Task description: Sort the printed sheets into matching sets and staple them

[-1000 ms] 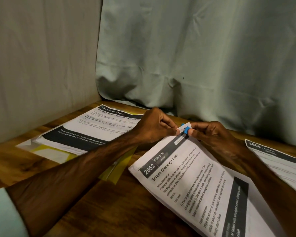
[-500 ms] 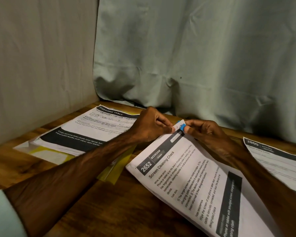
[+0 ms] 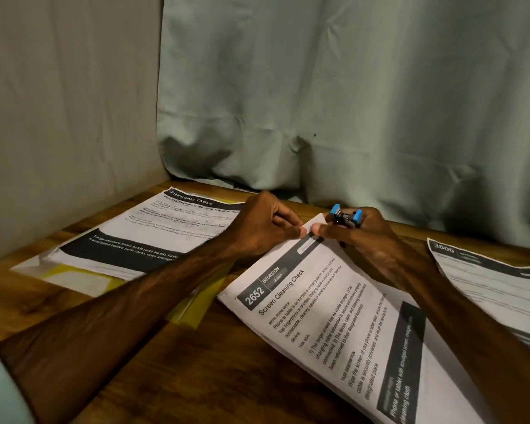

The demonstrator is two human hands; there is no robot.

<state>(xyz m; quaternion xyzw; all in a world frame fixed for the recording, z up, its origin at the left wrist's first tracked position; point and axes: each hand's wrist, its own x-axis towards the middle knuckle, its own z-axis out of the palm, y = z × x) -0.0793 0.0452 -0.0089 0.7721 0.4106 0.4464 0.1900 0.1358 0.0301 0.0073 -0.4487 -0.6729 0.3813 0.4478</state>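
Pinching with fingers and thumb, the left grip (image 3: 263,228) holds the far corner of the 2652 Screen Cleaning Check sheets (image 3: 318,316), which lie on the wooden surface (image 3: 196,377) and stretch from both grips toward the person. The right grip (image 3: 364,240) curls round a small blue stapler (image 3: 346,217) just beside that corner, thumb on the paper. Dressing Table sheets (image 3: 153,234) lie left of the grips, 3800 sheets (image 3: 487,280) to the right.

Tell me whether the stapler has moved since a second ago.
Yes. The stapler, in the right hand, was on the top corner of the 2652 sheet; now it is just right of that corner, off the paper.
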